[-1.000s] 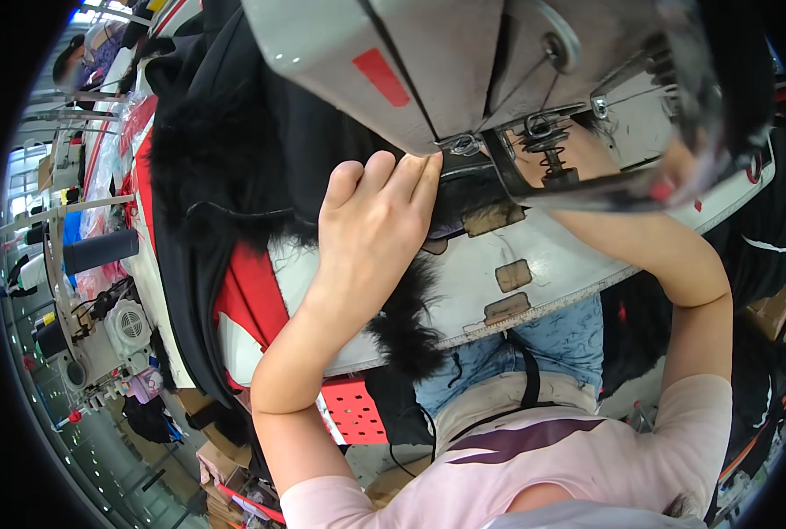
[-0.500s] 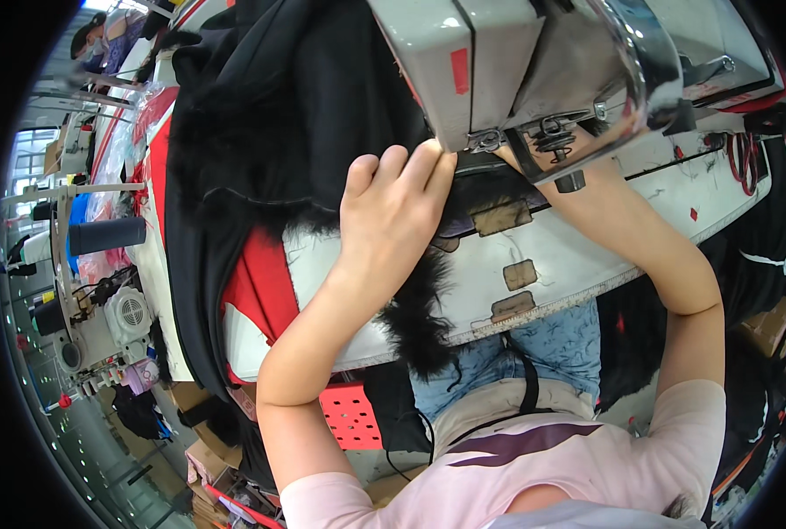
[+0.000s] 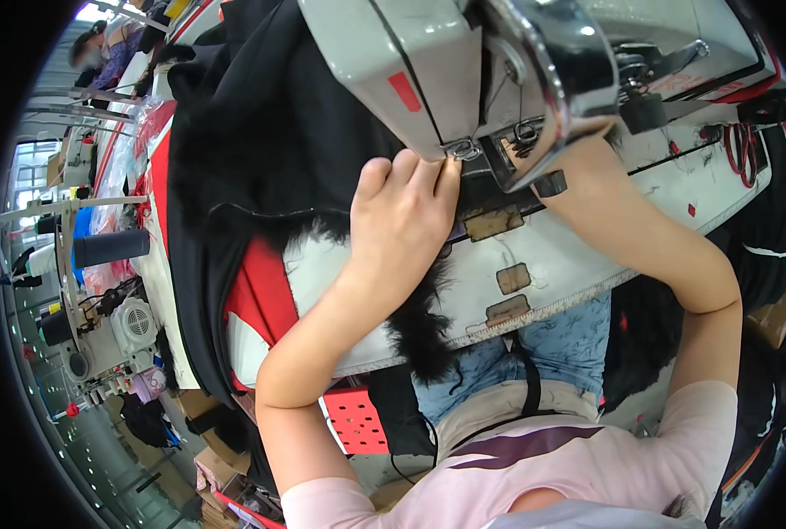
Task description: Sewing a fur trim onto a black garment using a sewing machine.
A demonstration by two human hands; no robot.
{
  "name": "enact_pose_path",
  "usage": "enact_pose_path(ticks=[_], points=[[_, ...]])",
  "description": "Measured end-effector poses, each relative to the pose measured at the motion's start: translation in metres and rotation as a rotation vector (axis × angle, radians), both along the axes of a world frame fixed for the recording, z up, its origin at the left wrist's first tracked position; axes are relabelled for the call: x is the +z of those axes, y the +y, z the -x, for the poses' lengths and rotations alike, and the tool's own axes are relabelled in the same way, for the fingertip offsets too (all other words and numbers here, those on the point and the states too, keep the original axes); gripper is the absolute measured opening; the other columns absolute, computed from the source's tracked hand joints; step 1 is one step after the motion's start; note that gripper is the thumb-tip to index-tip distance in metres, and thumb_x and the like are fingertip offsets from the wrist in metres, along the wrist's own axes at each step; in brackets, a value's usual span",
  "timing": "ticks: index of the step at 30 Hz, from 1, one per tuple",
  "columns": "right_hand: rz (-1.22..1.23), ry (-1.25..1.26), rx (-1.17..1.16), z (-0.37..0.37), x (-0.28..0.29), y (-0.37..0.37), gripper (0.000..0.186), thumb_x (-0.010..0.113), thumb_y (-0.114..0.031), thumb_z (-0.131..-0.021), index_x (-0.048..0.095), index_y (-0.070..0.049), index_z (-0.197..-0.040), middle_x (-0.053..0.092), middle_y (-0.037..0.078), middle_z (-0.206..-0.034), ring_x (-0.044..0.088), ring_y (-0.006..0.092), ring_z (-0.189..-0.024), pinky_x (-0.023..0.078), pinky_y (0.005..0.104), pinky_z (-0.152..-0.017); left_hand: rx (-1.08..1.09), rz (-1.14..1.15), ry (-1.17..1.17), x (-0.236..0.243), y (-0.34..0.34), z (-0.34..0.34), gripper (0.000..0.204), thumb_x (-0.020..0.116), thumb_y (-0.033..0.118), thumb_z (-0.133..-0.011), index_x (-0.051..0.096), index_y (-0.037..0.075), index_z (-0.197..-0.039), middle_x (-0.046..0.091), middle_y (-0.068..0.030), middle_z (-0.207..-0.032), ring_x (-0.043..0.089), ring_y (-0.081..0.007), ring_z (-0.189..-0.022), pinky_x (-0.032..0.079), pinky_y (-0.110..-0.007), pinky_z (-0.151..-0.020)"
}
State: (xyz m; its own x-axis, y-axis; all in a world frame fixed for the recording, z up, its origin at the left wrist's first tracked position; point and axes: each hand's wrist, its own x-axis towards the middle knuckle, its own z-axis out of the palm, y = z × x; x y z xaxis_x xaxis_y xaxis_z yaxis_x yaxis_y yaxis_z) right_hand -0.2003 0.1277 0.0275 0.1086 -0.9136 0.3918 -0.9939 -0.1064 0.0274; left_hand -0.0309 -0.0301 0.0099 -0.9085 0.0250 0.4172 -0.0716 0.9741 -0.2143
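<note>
Left hand presses fuzzy black cloth
Bunched fingers maybe flatten it; we can't tell if they or our right hand pinch.

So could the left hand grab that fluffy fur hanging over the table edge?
Probably yes: the black fur hangs close to the left hand, which is by the sewing machine, and nothing seems between them.

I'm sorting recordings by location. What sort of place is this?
Probably a garment sewing workshop: a white sewing machine on a worktable, black fabric and black fur around it, and another person further off at upper left.
</note>
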Motion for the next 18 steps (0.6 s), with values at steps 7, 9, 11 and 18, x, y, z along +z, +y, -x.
enact_pose_path(ticks=[7,9,11,18], points=[[0.026,-0.333,0.0,-0.015,-0.007,-0.014,0.015,0.063,-0.016,-0.067,0.068,-0.008,-0.078,0.058,0.003,-0.086,0.054,0.0222,-0.093,0.045,0.0348,-0.076,0.038,0.026,0.024,-0.005,0.001,-0.005,0.024,0.063,0.013,-0.079,0.067,0.011,-0.103,0.058,0.0035,-0.087,0.053,-0.0123,-0.086,0.033,-0.031,-0.086],[-0.031,-0.714,-0.129,-0.016,-0.027,-0.017,0.014,0.063,-0.016,-0.067,0.067,-0.008,-0.078,0.058,0.003,-0.086,0.054,0.0229,-0.092,0.046,0.0353,-0.077,0.096,0.023,0.047,-0.008,0.001,-0.006,0.022,0.062,0.013,-0.079,0.066,0.013,-0.101,0.056,0.0036,-0.086,0.053,-0.0123,-0.086,0.033,-0.032,-0.086],[0.212,-0.007,-0.044,-0.011,-0.042,-0.016,0.016,0.062,-0.015,-0.068,0.067,-0.009,-0.081,0.058,0.004,-0.085,0.054,0.0239,-0.09,0.046,0.0358,-0.078,0.147,0.015,0.066,-0.009,0.001,-0.007,0.021,0.062,0.014,-0.079,0.065,0.015,-0.099,0.055,0.0037,-0.085,0.053,-0.0123,-0.086,0.033,-0.032,-0.086],[0.083,0.036,0.132,-0.002,-0.013,-0.006,0.014,0.063,-0.015,-0.061,0.068,-0.009,-0.072,0.057,0.004,-0.085,0.054,0.0234,-0.093,0.047,0.0348,-0.08,0.098,0.073,-0.057,0.002,0.0,-0.014,0.03,0.062,0.014,-0.077,0.064,0.014,-0.106,0.058,0.004,-0.098,0.053,-0.0107,-0.087,0.031,-0.031,-0.082]])
